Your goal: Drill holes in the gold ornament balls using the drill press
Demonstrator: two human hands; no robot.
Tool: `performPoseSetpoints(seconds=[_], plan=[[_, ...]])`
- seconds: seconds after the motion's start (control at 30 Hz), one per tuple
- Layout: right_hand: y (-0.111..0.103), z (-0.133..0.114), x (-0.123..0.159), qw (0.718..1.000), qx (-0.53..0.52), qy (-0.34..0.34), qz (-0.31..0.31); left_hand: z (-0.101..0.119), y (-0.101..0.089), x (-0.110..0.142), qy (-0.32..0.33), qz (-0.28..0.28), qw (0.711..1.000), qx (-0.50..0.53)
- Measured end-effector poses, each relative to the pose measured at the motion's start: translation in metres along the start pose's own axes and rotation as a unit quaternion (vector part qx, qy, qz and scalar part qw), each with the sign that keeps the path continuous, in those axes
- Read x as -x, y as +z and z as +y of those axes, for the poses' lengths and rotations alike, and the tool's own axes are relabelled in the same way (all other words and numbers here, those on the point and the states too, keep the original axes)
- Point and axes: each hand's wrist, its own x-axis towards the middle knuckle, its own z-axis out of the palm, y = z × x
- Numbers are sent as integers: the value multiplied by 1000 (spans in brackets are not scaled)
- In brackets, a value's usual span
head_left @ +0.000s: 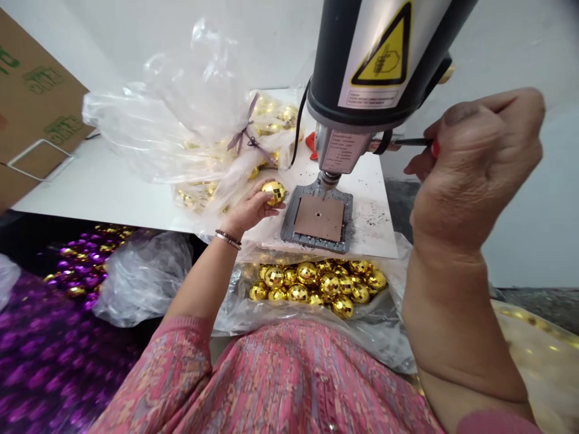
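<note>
Pink clothing point(312, 374) is seen closest. One gold ball point(274, 193) is pinched in the left hand point(253, 211) beside the brown pad point(312, 226), presumably held clear of the chuck point(330, 177); the lever point(411, 142) is gripped by the right hand point(473, 163), though exactly how is partly hidden.

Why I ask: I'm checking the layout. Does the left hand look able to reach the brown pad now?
Likely yes: the left hand, holding a gold ball, is just beside the brown pad, and nothing visible blocks the way, though the machine overhangs it.
</note>
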Motion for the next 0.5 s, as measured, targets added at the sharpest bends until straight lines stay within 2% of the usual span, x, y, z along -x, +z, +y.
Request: performPoseSetpoints(seconds=[0.07,0.13,0.23,0.4,0.5], plan=[[0,1,0,1000,0,-9,2,2,7,11,-19,-37,993,107],[0,2,0,1000,5,-10,-4,2,12,17,-22,-56,990,129],[-1,3,-1,1000,12,0,-19,-2,21,19,-24,-73,993,88],[0,6,-2,999,16,-26,-19,-4,42,13,-9,-92,996,3],[1,4,-1,1000,-2,-4,-15,1,55,10,1,-98,994,-37]])
